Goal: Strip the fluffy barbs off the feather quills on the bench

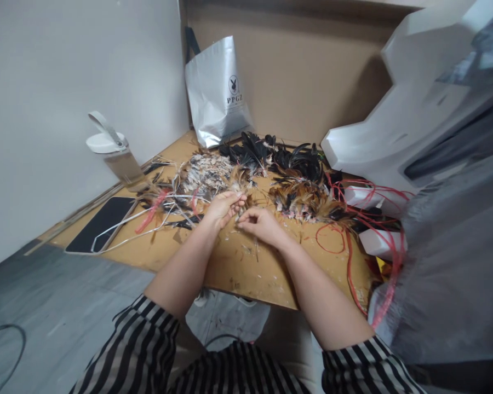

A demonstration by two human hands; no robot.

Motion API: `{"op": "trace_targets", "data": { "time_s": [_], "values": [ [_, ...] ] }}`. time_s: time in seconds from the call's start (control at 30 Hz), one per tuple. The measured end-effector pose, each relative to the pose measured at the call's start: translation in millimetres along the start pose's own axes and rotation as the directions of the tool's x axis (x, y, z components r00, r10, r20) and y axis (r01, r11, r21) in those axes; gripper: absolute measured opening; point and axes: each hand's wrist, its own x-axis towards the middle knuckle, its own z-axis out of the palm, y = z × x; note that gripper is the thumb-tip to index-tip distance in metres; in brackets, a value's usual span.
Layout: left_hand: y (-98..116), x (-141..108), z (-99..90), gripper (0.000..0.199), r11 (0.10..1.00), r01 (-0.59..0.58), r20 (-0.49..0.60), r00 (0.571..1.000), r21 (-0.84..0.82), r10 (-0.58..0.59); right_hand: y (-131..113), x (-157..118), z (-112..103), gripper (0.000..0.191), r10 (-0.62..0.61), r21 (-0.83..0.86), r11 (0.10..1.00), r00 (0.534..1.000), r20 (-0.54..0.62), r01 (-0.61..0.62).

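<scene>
My left hand (225, 208) is closed in a pinch on a small brown feather (240, 179), whose fluffy tip sticks up past the fingers. Just to its right, my right hand (262, 224) has thumb and fingers pressed together by the lower end of the feather; whatever they hold is too small to make out. Behind the hands lies a heap of pale grey feathers (207, 174). Brown feathers (308, 200) form a pile on the right, and black feathers (250, 150) are heaped at the back.
On the wooden table (254, 273) a phone (101, 224) lies at left, partly under white strips (123, 224). A lidded drink cup (121, 161) stands by the wall. A silver bag (216, 93) is behind. Red string (349, 262) and a white power strip (380, 243) lie at right.
</scene>
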Motion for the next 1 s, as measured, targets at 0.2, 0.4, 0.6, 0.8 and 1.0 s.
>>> {"op": "trace_targets", "data": {
  "time_s": [0.2, 0.4, 0.6, 0.8, 1.0],
  "values": [
    [-2.3, 1.0, -1.2, 0.005, 1.000, 0.015, 0.007, 1.000, -0.008, -0.015, -12.2, -2.8, 20.1, 0.011, -0.166, -0.224, 0.960, 0.986, 0.034, 0.169],
    [-1.4, 0.6, -0.4, 0.002, 0.998, 0.023, 0.012, 1.000, -0.065, -0.023, -6.4, 8.8, -8.6, 0.015, 0.252, 0.671, 0.740, 0.948, -0.196, -0.057],
    [-3.1, 2.7, -2.8, 0.007, 0.989, 0.109, 0.084, 0.991, -0.094, -0.102, 6.0, 11.1, -33.6, 0.018, 0.409, 0.957, 0.289, 0.908, -0.093, -0.032],
    [-6.5, 3.4, -3.6, 0.010, 0.987, 0.124, 0.100, 0.988, -0.099, -0.114, 4.6, 14.2, -23.2, 0.017, 0.516, 0.973, 0.220, 0.838, -0.175, 0.068],
    [-13.2, 0.1, 1.9, 0.006, 0.988, 0.143, 0.157, 0.979, -0.061, -0.132, 3.4, 17.6, 0.0, 0.015, 0.530, 0.965, 0.257, 0.829, -0.178, 0.043]
  ]
}}
